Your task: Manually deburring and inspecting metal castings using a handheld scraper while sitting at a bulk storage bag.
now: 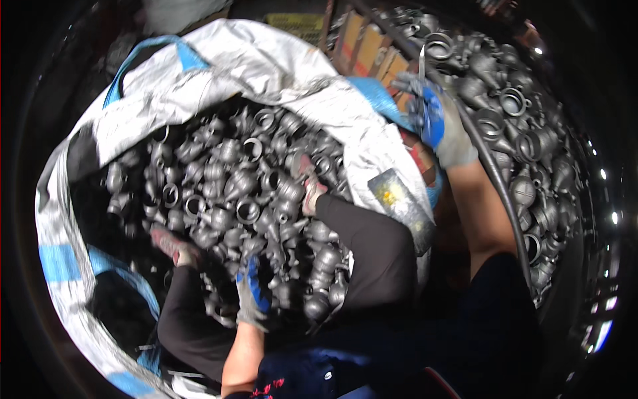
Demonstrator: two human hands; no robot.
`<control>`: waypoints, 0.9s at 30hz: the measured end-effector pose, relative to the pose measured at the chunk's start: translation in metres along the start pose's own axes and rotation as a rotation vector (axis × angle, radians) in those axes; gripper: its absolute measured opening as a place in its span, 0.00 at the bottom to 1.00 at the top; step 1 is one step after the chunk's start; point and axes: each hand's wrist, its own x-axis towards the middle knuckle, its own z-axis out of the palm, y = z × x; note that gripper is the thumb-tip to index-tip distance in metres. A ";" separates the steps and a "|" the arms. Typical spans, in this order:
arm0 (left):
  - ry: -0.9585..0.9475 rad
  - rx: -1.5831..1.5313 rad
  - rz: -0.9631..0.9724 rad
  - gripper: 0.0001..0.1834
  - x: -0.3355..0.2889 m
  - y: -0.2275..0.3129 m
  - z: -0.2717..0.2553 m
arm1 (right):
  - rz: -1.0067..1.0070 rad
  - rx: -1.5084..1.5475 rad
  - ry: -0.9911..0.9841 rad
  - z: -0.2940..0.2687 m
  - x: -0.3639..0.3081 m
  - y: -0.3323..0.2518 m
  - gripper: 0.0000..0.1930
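My left hand (253, 292), in a grey glove with a blue palm, is low over a heap of grey hollow metal fittings (232, 183) inside a large white woven bag (266, 56). Its fingers are stretched out and no part shows in them; whether they touch the heap I cannot tell. My right hand (433, 120), gloved alike, is raised by the rim of a metal bin (488, 156), its fingers apart. A thin bright strip (421, 61) stands just above those fingers; I cannot make out what it is. More metal fittings (522, 136) fill the bin.
My shoes (307, 183) rest among the fittings in the bag. Blue straps (143, 50) loop from its rim. A printed label (401, 207) lies on its right side. Brown cardboard boxes (365, 46) and a yellow panel (296, 28) stand beyond.
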 end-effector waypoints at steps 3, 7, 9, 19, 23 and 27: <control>0.064 -0.085 -0.020 0.20 0.011 0.000 -0.004 | 0.143 -0.015 -0.185 0.042 -0.059 0.039 0.23; 0.093 -0.072 -0.027 0.19 0.032 0.008 0.004 | 0.264 0.079 -0.328 0.076 -0.105 0.092 0.23; 0.098 -0.091 -0.001 0.19 0.045 0.011 0.010 | 0.431 0.210 -0.318 0.082 -0.119 0.116 0.22; 0.225 0.049 -0.135 0.10 0.156 -0.049 -0.050 | 0.531 0.269 -0.168 0.081 -0.136 0.158 0.17; 0.135 0.455 0.051 0.15 0.187 -0.083 -0.043 | 0.533 0.261 -0.270 0.092 -0.124 0.161 0.17; 0.119 0.343 0.289 0.23 0.226 -0.104 0.002 | 0.343 -0.278 -0.286 0.102 -0.122 0.158 0.16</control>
